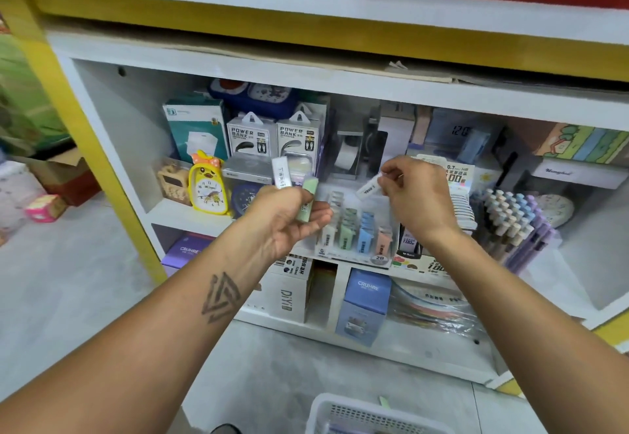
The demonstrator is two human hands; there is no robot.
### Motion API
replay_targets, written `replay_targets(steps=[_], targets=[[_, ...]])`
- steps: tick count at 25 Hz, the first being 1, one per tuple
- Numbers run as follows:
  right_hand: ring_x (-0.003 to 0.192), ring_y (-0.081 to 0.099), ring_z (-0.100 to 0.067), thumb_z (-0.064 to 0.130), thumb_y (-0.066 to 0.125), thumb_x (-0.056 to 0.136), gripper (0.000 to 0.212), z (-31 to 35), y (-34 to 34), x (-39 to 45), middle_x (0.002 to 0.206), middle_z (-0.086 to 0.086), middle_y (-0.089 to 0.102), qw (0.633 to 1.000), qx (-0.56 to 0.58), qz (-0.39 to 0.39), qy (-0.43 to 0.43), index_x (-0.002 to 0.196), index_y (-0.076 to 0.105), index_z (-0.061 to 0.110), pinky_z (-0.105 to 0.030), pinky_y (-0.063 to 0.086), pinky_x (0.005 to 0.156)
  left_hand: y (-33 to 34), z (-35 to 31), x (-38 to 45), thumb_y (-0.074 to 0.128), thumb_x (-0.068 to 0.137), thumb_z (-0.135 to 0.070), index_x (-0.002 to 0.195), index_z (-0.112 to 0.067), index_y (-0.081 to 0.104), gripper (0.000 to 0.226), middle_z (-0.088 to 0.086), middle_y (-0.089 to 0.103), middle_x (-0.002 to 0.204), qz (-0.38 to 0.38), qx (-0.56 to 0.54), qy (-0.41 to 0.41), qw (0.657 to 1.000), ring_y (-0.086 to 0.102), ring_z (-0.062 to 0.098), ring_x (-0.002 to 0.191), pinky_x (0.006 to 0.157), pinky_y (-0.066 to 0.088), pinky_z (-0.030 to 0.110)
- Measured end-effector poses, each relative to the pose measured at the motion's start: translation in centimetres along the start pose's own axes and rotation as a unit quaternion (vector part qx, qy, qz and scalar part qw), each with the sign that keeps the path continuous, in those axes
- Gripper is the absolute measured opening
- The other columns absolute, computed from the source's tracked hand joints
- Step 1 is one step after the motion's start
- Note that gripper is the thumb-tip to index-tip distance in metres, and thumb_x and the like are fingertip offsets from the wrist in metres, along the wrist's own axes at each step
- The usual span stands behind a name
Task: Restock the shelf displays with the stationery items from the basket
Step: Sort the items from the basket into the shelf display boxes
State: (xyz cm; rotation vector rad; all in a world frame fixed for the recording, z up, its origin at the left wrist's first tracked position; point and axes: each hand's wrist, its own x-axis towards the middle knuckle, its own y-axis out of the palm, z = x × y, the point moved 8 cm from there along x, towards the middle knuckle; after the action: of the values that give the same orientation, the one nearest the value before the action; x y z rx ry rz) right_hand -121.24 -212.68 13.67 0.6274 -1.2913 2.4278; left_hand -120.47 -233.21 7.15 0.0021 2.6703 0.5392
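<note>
Nearest, at the bottom centre of the frame, the white basket [371, 416] shows only its perforated rim; its contents are too blurred to identify. Above it, left of centre, the left hand [289, 219] lies palm up with fingers curled round two small lead cases, a green case [308, 200] and a white case [281, 173] standing up beside it. Right of centre, the right hand [417, 195] pinches a second white case, the pinched case [367, 188], by one end between thumb and fingertips, tilted, its free end pointing down-left toward the display. Just beyond and below both hands sits the lead display [357, 232], a stepped clear tray with rows of white, green, blue and pink cases; whether the pinched case touches it cannot be told.

Assessment: the cases appear light, rigid plastic with smooth, possibly slippery faces. A pinch across the narrow sides near one end should suffice, leaving the other end free to slot into its colour row. Excess force seems unnecessary; the loosely cradled pair in the left palm risks sliding out if that hand tips.
</note>
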Motion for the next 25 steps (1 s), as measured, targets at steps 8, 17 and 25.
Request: replay_targets(steps=[8, 17, 25], targets=[[0.081, 0.062, -0.034, 0.016, 0.058, 0.092, 0.011, -0.7, -0.3, -0.7, 0.090, -0.006, 0.071, 0.966, -0.242, 0.074, -0.044, 0.090, 0.067, 0.022, -0.034, 0.047, 0.063, 0.3, 1.1, 0.2, 0.054, 0.094, 0.005, 0.116, 0.005, 0.054, 0.022, 0.024, 0.069, 0.098, 0.022, 0.043, -0.029, 0.998, 0.070, 0.029, 0.066, 0.055, 0.061, 0.035], [0.086, 0.064, -0.029, 0.024, 0.062, 0.094, 0.011, -2.0, 2.1, -2.6, 0.095, 0.000, 0.072, 0.954, -0.239, 0.173, -0.054, 0.100, 0.071, 0.027, -0.036, 0.053, 0.071, 3.4, 3.4, -0.2, 0.056, 0.094, 0.006, 0.106, 0.005, 0.056, 0.012, 0.023, 0.068, 0.085, 0.047, 0.086, -0.045, 0.994, 0.067, 0.028, 0.064, 0.057, 0.062, 0.037], [0.103, 0.066, -0.021, 0.002, 0.056, 0.093, 0.035, -2.5, 2.1, -2.4, 0.122, -0.001, 0.069, 0.970, -0.070, 0.228, 0.052, 0.119, 0.070, 0.020, -0.029, 0.055, 0.086, 4.4, 4.3, -0.2, 0.055, 0.091, 0.013, 0.121, 0.008, 0.053, 0.031, 0.025, 0.068, 0.093, 0.065, 0.089, -0.047, 0.993, 0.070, 0.033, 0.073, 0.061, 0.062, 0.037]])
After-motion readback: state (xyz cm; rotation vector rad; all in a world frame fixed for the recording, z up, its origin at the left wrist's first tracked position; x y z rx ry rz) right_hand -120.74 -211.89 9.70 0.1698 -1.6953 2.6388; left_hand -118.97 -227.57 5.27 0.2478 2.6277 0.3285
